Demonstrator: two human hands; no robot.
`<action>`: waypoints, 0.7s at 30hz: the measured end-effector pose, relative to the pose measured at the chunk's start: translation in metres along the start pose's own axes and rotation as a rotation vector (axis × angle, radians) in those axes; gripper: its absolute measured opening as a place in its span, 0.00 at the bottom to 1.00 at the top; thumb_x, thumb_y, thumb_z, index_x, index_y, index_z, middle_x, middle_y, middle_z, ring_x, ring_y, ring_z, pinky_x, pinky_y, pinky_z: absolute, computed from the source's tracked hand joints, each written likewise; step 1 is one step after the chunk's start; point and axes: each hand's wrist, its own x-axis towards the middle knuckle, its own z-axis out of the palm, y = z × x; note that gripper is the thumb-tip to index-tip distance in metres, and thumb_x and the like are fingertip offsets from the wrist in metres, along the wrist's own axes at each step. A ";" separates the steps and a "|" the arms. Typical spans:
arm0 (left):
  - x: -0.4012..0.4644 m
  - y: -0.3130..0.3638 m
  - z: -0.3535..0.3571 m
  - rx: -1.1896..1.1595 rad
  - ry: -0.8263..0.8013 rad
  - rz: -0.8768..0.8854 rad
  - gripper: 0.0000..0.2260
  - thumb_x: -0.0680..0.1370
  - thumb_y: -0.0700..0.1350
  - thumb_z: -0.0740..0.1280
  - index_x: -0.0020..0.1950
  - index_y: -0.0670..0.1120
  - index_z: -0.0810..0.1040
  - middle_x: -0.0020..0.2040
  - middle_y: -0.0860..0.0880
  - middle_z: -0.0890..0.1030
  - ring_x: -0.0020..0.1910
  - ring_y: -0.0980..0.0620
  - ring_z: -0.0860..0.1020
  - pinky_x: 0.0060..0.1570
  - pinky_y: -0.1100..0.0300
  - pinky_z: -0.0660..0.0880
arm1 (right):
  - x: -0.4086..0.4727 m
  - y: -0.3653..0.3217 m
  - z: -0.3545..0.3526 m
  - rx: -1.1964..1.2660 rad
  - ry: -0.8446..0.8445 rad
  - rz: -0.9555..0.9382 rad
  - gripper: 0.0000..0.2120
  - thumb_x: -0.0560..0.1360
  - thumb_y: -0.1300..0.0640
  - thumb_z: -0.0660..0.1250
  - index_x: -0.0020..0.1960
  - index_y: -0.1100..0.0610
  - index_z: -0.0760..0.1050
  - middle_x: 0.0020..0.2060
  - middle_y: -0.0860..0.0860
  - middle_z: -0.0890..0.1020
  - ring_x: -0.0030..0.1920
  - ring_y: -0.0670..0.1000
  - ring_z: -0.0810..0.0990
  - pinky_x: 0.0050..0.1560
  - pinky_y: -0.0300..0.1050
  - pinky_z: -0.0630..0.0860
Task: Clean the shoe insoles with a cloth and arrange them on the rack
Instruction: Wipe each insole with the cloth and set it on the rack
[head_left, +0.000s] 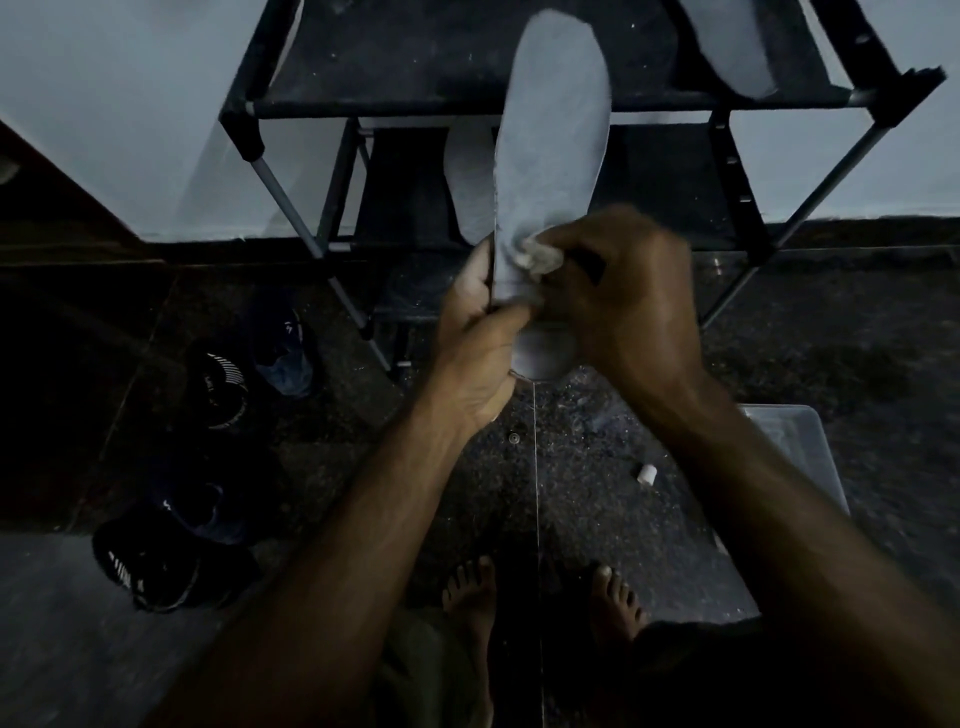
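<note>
A long grey insole (556, 130) is held upright in front of the black shoe rack (467, 78). My left hand (480, 343) grips its heel end from the left side. My right hand (623, 291) pinches a small crumpled pale cloth (540, 254) against the lower face of the insole. A second insole (737, 47) lies on the rack's top shelf at the right. A third insole (470, 182) rests on the lower shelf, partly hidden behind the held one.
Dark shoes (223, 384) and another pair (156, 561) sit on the floor at the left. A clear plastic tub (800, 457) stands on the right, with a small white object (647, 474) beside it. My bare feet (613, 603) are below. A pale wall stands behind the rack.
</note>
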 end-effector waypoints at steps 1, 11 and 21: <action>0.000 0.000 0.001 0.009 -0.005 0.001 0.27 0.72 0.31 0.62 0.72 0.37 0.65 0.60 0.36 0.77 0.58 0.41 0.77 0.57 0.49 0.76 | 0.001 0.008 -0.004 -0.025 0.045 0.038 0.06 0.74 0.65 0.70 0.49 0.58 0.84 0.43 0.52 0.84 0.42 0.47 0.80 0.43 0.43 0.77; 0.003 -0.003 -0.002 -0.004 0.021 -0.007 0.27 0.74 0.30 0.61 0.73 0.36 0.62 0.64 0.34 0.74 0.61 0.39 0.75 0.59 0.48 0.76 | -0.002 -0.010 0.003 0.052 -0.067 -0.018 0.07 0.74 0.65 0.69 0.48 0.58 0.84 0.42 0.53 0.85 0.42 0.49 0.81 0.43 0.46 0.78; 0.002 0.001 0.001 -0.035 0.018 -0.003 0.26 0.72 0.32 0.63 0.70 0.37 0.67 0.59 0.38 0.78 0.58 0.42 0.78 0.56 0.50 0.77 | -0.002 -0.018 0.003 0.053 -0.103 -0.025 0.08 0.73 0.65 0.69 0.48 0.57 0.84 0.42 0.52 0.84 0.42 0.47 0.81 0.44 0.42 0.78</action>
